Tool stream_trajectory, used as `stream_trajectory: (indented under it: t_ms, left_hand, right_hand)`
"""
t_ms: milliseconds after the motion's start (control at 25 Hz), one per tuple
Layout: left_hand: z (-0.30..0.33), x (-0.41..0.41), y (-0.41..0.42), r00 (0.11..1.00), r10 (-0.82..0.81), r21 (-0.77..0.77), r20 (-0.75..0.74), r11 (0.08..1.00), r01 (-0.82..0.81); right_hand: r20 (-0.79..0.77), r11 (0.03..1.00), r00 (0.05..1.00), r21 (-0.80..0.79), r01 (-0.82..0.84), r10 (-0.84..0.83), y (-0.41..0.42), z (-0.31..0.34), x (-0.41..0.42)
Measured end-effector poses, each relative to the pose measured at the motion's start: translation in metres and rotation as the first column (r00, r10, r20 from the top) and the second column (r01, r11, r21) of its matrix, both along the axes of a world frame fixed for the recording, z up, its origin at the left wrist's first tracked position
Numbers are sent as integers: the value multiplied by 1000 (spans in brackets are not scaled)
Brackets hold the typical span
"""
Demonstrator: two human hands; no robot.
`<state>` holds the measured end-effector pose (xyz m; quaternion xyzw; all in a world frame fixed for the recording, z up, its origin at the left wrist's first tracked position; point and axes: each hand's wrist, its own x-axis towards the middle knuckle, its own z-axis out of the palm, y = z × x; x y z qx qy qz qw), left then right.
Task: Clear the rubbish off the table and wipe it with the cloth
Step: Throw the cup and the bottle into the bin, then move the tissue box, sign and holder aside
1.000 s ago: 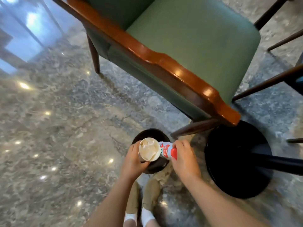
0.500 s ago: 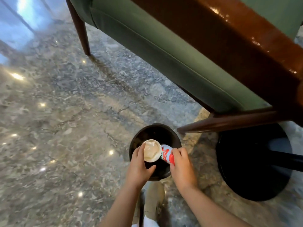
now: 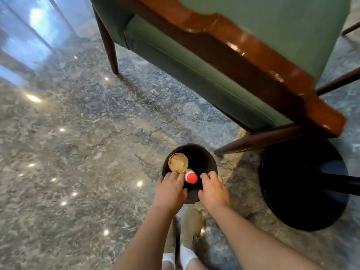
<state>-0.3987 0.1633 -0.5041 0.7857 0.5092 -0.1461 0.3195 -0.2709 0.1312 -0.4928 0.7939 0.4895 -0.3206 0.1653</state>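
A small dark round bin (image 3: 206, 152) stands on the marble floor just in front of my feet. Inside it lie a paper cup (image 3: 178, 162) stuffed with crumpled brown paper and a bottle with a red cap (image 3: 191, 177). My left hand (image 3: 170, 189) hovers over the bin's near left rim, fingers spread, close to the cup but not gripping it. My right hand (image 3: 213, 189) hovers over the near right rim, fingers loosely apart and holding nothing. The table top and the cloth are out of view.
A green upholstered chair (image 3: 204, 75) with a glossy wooden arm (image 3: 253, 61) looms over the bin from the upper right. A black round table base (image 3: 303, 184) sits on the floor to the right. Polished marble floor (image 3: 68, 143) spreads to the left.
Both hands have let go of the cup and the bottle, which have dropped into the bin. The hands have drawn back toward me, to the near rim.
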Motion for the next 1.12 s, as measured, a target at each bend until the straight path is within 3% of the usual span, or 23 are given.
stream_trajectory:
  t_ms: [160, 280, 480, 600, 720, 840, 1120]
  left_hand:
    - [108, -7, 23, 999, -31, 76, -34, 997, 34]
    - [207, -18, 41, 995, -93, 188, -27, 977, 96]
    - [366, -14, 46, 986, -161, 293, -43, 941, 167]
    - [434, 3, 35, 963, -268, 347, -21, 902, 258]
    - [480, 32, 21, 934, -355, 478, 25, 825, 301]
    - [507, 68, 0, 896, -420, 567, 143, 777, 273]
    - [531, 175, -84, 814, -560, 653, 153, 676, 342]
  right_hand:
    - [31, 992, 992, -36, -117, 118, 17, 105, -8]
    - [68, 978, 977, 22, -206, 204, 30, 207, -15]
    - [120, 951, 976, 228, -208, 184, 17, 365, -15]
    - [160, 867, 983, 473, -157, 90, -3, 434, -5]
    - [243, 739, 970, 658, -145, -26, -27, 477, 19]
    - [285, 703, 949, 702, -111, -134, -61, 499, 53]
    - [270, 601, 881, 799, 19, -387, -167, 523, 151]
